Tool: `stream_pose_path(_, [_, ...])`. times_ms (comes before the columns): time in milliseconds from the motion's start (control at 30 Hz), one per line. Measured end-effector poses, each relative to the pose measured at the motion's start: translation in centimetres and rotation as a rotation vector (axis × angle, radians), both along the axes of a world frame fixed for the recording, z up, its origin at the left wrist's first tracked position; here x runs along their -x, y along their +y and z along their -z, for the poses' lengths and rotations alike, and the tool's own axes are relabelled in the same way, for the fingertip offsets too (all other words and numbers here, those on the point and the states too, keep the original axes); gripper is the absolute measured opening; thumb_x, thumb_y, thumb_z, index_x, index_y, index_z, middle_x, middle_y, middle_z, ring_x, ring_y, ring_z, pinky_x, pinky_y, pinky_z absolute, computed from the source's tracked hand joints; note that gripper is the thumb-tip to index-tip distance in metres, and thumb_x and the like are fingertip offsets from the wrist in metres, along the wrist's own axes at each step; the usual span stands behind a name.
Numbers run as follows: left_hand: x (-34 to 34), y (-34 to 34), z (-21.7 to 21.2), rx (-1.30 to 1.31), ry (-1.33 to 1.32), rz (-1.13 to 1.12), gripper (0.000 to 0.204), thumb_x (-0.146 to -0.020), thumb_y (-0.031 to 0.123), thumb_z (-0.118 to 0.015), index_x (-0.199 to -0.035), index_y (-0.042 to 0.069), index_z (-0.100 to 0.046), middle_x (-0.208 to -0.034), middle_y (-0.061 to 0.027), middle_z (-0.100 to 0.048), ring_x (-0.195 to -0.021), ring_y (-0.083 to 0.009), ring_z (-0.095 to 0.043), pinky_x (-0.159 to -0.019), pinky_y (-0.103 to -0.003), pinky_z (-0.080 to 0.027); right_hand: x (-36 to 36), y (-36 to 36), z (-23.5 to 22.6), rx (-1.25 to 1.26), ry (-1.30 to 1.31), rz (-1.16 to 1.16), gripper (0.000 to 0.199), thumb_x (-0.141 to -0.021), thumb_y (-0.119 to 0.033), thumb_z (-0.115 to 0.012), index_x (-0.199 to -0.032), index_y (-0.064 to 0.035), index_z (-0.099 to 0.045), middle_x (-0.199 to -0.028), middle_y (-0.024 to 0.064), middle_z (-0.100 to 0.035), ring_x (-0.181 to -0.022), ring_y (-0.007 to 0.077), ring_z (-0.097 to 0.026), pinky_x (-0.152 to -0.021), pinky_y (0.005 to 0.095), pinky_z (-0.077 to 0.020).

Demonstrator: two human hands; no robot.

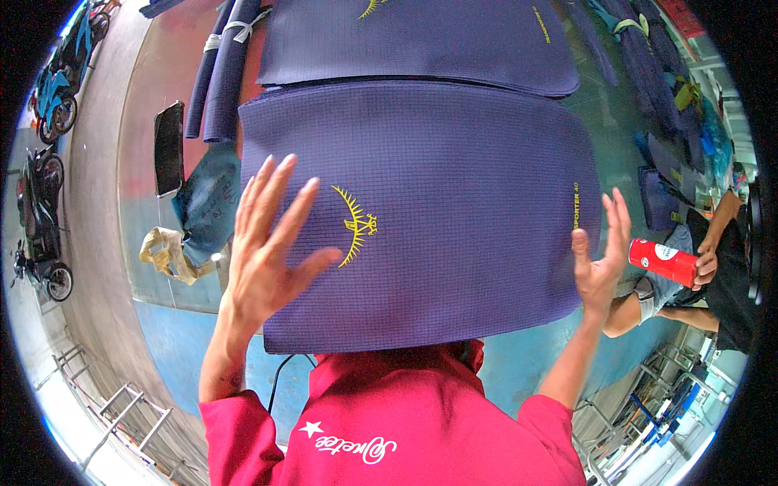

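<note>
A stack of purple-blue gridded fabric panels [438, 162] lies in front of me, its near edge against my red shirt. The top panel carries a yellow spiky arc print on its left half and small yellow lettering along its right edge. My left hand [271, 243] is over the left side of the stack, fingers spread, with the thumb toward the print. At the right edge my right hand [601, 259] is raised with thumb and fingers apart. Neither hand holds anything. Whether either one touches the fabric, I cannot tell.
Beyond lies another panel stack [421, 40]. Tied fabric rolls [229, 73], a flat black piece [168, 148], teal cloth [209, 202] and a tan strip [168, 253] are at left. At right, a person's hand [706, 266] holds a red can [663, 262]; fabric bundles [640, 49] lie beyond.
</note>
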State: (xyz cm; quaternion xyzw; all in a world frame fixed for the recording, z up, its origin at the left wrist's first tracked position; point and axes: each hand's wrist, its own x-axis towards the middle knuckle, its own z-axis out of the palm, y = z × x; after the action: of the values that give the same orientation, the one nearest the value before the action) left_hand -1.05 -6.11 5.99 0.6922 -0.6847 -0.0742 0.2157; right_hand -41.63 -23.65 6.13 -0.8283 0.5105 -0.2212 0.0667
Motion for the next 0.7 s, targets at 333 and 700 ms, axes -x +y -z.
stream_pose_path(333, [-4.3,-5.3,0.6,-0.064,-0.374,-0.029,0.073,-0.091,0.058,-0.054,-0.146,0.011,-0.046,-0.158,-0.0165,-0.031,-0.149,-0.0367,-0.021,-0.119,-0.057,-0.014,-0.1,-1.6,3.0,-0.102,0.283,-0.092,0.094,-0.089,-0.073,-0.043,-0.154,-0.0057,-0.029,-0.161,0.0170,-0.021,-0.148,0.0381,-0.019,-0.120,0.0503,-0.0159])
stream_pose_path(700, [-12.9,-19.4,5.6,-0.039,-0.147,0.323,0.050,-0.091,0.023,-0.068,-0.136,0.009,-0.056,-0.146,-0.0156,-0.048,-0.137,-0.0332,-0.043,-0.115,-0.040,-0.034,-0.3,-1.8,3.5,-0.085,0.178,-0.137,0.086,-0.094,-0.067,-0.039,-0.152,-0.0031,-0.032,-0.160,0.0181,-0.025,-0.148,0.0388,-0.021,-0.120,0.0493,-0.0158])
